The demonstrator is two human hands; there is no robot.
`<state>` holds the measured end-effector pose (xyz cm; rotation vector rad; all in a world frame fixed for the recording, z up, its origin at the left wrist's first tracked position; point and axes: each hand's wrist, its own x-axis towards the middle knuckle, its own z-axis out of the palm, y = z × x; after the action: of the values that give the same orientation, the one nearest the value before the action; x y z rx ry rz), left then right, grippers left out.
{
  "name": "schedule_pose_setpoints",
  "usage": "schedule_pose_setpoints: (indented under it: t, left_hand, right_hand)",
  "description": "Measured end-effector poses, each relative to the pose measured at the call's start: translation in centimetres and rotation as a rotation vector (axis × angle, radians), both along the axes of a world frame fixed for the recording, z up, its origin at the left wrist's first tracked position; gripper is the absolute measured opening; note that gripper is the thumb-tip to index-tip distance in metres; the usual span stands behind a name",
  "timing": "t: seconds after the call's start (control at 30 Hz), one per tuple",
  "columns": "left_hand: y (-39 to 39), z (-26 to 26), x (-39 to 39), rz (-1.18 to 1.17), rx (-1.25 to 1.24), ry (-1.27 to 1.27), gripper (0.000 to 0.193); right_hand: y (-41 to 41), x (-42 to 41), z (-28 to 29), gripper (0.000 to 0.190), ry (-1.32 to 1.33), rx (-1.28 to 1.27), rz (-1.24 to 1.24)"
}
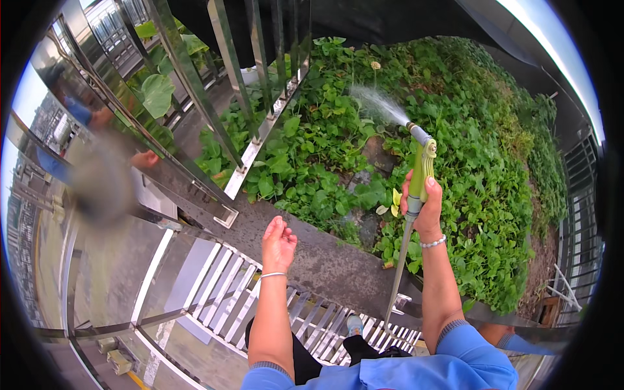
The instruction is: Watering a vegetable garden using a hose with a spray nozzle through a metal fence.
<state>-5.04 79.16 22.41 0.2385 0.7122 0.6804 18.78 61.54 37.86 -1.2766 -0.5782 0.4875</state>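
Note:
My right hand (428, 207) grips a green and grey hose spray gun (418, 180), pointed up and to the left. A fan of water (382, 105) sprays from its tip onto low leafy plants (321, 161). From the handle's base a grey hose (401, 263) runs down past my right forearm. My left hand (279, 243) holds nothing, its fingers loosely curled, palm partly turned up. It hovers over the dark concrete ledge (326, 253) bordering the plant bed. I cannot tell whether it touches the ledge.
Polished metal railings (243, 168) rise at the left. Beneath me is a slatted metal platform (224, 292), with one shoe (355, 325) on it and a lower concrete floor (195, 356) beyond. Black sheeting (390, 19) hangs behind the bed. A dark grille (582, 219) stands at the right.

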Motion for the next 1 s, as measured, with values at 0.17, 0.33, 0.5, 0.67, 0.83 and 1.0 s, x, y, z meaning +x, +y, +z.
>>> schedule_pose_setpoints:
  t: [0.17, 0.33, 0.5, 0.67, 0.83, 1.0]
  left_hand:
    - [0.2, 0.2, -0.6, 0.077, 0.003, 0.027, 0.017]
    - [-0.1, 0.2, -0.6, 0.109, 0.004, 0.006, 0.016]
    - [-0.2, 0.5, -0.8, 0.103, 0.006, -0.012, 0.013]
    - [0.0, 0.3, -1.5, 0.095, 0.024, 0.014, 0.013]
    - [-0.5, 0.2, -1.2, 0.081, -0.004, 0.006, 0.017]
    - [-0.2, 0.0, -2.4, 0.078, 0.005, 0.021, 0.015]
  right_hand:
    - [0.8, -1.1, 0.5, 0.052, 0.337, 0.149, 0.167]
    - [2.2, -2.7, 0.0, 0.050, 0.080, 0.018, 0.264]
    - [-0.2, 0.4, 0.1, 0.048, 0.226, 0.203, 0.005]
    - [0.4, -0.4, 1.3, 0.049, 0.236, 0.129, 0.234]
    - [0.9, 0.3, 1.5, 0.051, 0.218, 0.140, 0.092]
    - [-0.3, 1.7, 1.7, 0.045, 0.140, 0.172, -0.046]
